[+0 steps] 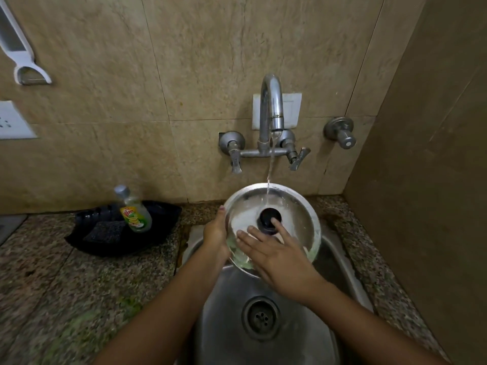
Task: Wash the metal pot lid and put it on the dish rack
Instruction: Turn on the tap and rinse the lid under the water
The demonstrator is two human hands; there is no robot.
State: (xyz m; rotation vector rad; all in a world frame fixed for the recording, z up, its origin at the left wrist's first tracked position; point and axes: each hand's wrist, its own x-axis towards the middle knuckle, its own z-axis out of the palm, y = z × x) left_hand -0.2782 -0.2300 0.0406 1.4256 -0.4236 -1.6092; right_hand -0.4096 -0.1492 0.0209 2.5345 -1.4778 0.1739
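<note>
The round metal pot lid (297,214) with a black knob (269,218) is tilted towards me over the steel sink (226,306). Water from the curved tap (271,101) falls onto its upper part, and foam lies on its left and lower areas. My left hand (215,233) grips the lid's left rim. My right hand (276,255) lies flat on the lid's face, fingers spread, fingertips beside the knob. No dish rack is in view.
A black tray (163,217) on the granite counter at left holds a dish-soap bottle (134,210) and a dark scrub pad (105,231). The sink drain (261,318) is below the lid. A side wall (421,180) stands close on the right.
</note>
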